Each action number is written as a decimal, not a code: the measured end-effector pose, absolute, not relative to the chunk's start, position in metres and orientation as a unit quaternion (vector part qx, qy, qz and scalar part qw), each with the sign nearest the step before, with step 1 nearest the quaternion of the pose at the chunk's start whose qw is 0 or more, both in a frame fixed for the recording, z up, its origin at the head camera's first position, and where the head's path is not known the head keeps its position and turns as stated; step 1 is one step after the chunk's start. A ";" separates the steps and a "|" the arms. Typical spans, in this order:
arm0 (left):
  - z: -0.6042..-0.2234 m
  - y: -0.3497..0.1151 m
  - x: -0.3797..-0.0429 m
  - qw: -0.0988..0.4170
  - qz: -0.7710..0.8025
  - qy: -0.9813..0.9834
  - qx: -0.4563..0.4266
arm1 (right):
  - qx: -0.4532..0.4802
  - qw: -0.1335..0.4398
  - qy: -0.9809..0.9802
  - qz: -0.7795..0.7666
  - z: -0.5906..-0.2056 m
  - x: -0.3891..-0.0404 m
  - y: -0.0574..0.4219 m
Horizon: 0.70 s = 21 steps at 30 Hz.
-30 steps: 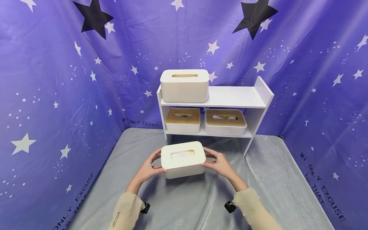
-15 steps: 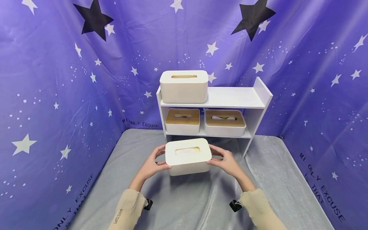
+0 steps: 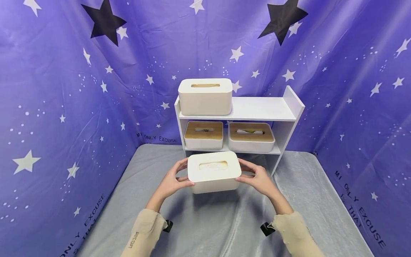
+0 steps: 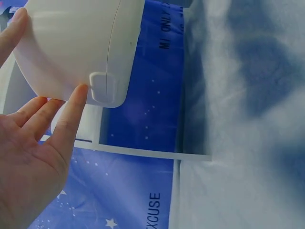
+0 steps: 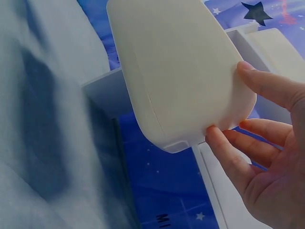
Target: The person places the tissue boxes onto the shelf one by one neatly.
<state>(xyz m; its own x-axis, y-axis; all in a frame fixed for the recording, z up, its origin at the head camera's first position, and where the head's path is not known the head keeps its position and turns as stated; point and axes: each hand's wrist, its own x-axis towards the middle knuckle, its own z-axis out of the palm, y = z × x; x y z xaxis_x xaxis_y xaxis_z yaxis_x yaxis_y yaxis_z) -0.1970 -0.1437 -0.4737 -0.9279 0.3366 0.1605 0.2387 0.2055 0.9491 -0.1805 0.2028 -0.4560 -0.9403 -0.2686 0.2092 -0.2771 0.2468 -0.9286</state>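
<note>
A cream-white tissue box [image 3: 213,184] with an oval slot in its lid is held between my two hands in front of the shelf. My left hand [image 3: 171,182] grips its left end, thumb on the near side. At the opposite end my right hand [image 3: 260,181] holds it with the thumb near the front corner and the fingers further back. The box is lifted, casting a shadow on the cloth below, and is slightly turned. Both wrist views show fingertips on the tissue box [image 4: 71,52], and a small clasp-like patch shows at its edge.
Behind stands a white two-tier shelf [image 3: 257,109]. Another white tissue box [image 3: 205,101] sits at its upper left. Two wood-lidded tissue boxes, the left one [image 3: 203,142] and the right one [image 3: 252,145], occupy the lower tier. Grey cloth [image 3: 154,157] covers the table; purple star curtains surround it.
Both hands have carried the tissue box to the right and a little farther away, toward the shelf. The boxes on the shelf have stayed put.
</note>
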 end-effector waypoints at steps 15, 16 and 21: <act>-0.452 -0.132 -0.198 0.023 0.598 0.772 0.214 | 0.168 0.008 -0.792 0.587 -0.436 -0.173 0.215; -0.451 -0.132 -0.198 0.023 0.597 0.772 0.215 | 0.167 0.010 -0.792 0.587 -0.435 -0.172 0.216; -0.446 -0.129 -0.198 0.017 0.594 0.773 0.223 | 0.163 0.016 -0.797 0.582 -0.431 -0.171 0.219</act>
<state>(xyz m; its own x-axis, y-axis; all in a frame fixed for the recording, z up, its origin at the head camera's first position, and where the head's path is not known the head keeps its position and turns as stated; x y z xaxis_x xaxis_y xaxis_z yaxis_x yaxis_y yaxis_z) -0.1983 -0.1289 -0.4456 -0.9002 0.3645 0.2385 0.3241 0.1947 0.9257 -0.1711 0.2192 -0.4309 -0.9464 -0.2407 0.2155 -0.2786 0.2701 -0.9217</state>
